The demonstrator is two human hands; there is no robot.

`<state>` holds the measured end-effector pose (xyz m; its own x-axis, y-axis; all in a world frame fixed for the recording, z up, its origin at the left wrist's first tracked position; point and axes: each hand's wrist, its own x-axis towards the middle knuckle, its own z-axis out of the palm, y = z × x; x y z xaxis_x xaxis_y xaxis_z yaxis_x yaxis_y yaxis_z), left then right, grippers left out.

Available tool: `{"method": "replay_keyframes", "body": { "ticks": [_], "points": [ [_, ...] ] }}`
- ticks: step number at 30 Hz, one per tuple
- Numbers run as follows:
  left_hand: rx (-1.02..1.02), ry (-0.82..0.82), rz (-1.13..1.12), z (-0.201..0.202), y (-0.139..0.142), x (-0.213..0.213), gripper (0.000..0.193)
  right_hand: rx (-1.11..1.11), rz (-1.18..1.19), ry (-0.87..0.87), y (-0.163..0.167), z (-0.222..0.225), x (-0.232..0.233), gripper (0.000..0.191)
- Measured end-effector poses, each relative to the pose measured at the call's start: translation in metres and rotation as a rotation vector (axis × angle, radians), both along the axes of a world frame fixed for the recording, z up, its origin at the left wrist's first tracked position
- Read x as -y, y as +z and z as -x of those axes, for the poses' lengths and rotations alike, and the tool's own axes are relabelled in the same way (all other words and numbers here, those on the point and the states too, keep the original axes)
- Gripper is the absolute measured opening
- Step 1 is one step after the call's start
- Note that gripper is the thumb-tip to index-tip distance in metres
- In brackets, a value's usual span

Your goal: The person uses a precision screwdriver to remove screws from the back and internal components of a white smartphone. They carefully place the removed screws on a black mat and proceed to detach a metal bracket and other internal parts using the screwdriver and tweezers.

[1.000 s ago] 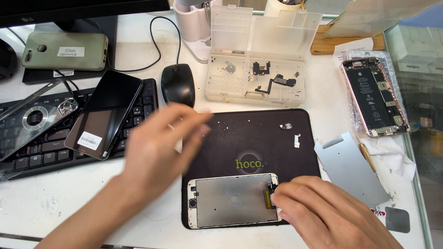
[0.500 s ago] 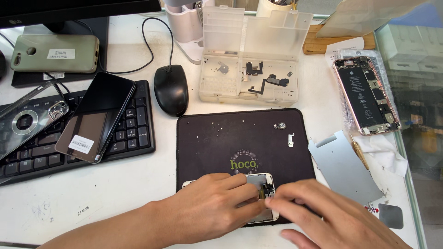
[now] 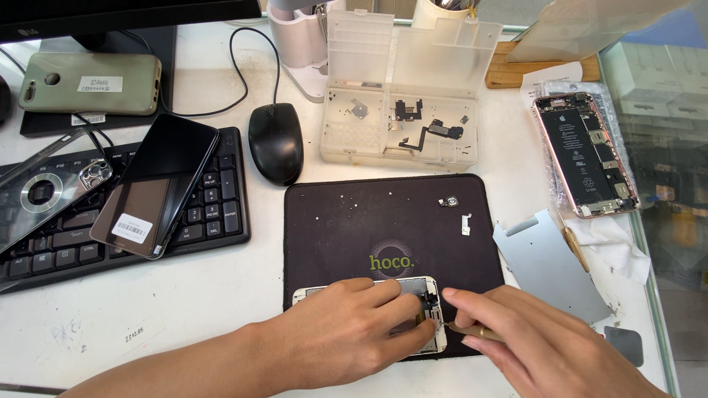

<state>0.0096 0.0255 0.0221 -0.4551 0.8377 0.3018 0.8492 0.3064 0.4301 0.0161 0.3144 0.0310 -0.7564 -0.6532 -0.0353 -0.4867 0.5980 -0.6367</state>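
The left hand (image 3: pixel 346 332) lies curled over a white-framed phone screen assembly (image 3: pixel 431 309), pinning it to the dark rectangular work mat (image 3: pixel 383 221) on the white table (image 3: pixel 184 302). The right hand (image 3: pixel 546 346) pinches a slim brass-coloured tool (image 3: pixel 479 332), its tip at the assembly's end. Farther out lie a black mouse (image 3: pixel 276 141) and a clear plastic parts box (image 3: pixel 398 125).
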Motion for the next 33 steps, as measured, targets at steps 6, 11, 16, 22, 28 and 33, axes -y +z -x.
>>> {"method": "replay_keyframes", "body": {
  "ticks": [6,11,16,22,28,33],
  "points": [
    [0.089,0.061,-0.11,0.001,0.006,0.002,0.027,-0.057,0.233,-0.325,0.003,-0.007,-0.007,0.071],
    [0.3,0.191,-0.215,0.001,0.012,-0.005,0.022,0.149,0.684,-0.434,-0.009,-0.009,0.003,0.068],
    [0.305,0.274,-0.237,0.0,0.011,-0.01,0.014,0.189,0.63,-0.442,-0.01,-0.006,0.014,0.068],
    [0.067,0.369,-0.294,0.008,0.017,0.006,0.01,0.078,0.645,-0.546,0.0,-0.005,0.024,0.066],
    [-0.312,0.721,-0.023,0.055,0.026,0.07,0.012,0.003,0.528,-0.673,0.002,-0.001,0.022,0.063],
    [-0.322,0.696,0.089,0.066,0.013,0.078,0.014,0.005,0.535,-0.678,0.0,0.001,0.021,0.065]
  ]
}}
